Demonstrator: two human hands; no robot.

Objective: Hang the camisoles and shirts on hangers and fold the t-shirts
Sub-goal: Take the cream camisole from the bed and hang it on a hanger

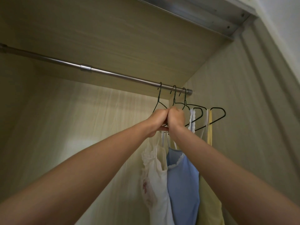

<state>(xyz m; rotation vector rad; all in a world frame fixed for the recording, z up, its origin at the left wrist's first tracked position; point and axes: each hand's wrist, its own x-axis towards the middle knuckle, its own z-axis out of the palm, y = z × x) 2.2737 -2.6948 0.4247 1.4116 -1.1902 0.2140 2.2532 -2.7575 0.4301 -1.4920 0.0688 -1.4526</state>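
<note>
Wire, thin and dark, bent into three hangers hooked close together at the right end of a steel closet rod (113,73), inside a pale wood-grain wardrobe (65,127). Both arms raised to the leftmost wire hanger (159,103), left hand (158,120) and right hand (176,119) pressed knuckle to knuckle, fingers curled tight around that hanger's shoulder and the narrow straps gathered there; exactly which strap sits under which finger cannot be told. White camisole (154,184) draped below the hands, frilled at the neckline, a small red motif low on the front. Blue camisole (183,192) just beside it on the middle hanger (178,103), scalloped trim along the top edge. Yellow camisole (209,205) at the far right, straps looped over the third hanger (217,114) near the side wall.

Judged from the drape: light, limp cloth, no stiffness to hold its own shape, straps likely to slide along smooth wire and slip off the sloped shoulders. Best taken by the straps near the hanger's ends, pinched rather than pulled, with the wire steadied at the neck below the hook. Hangers likely springy and easily set swinging on the rod. Thin straps and frill probably prone to snagging on the twisted wire at the neck.
</note>
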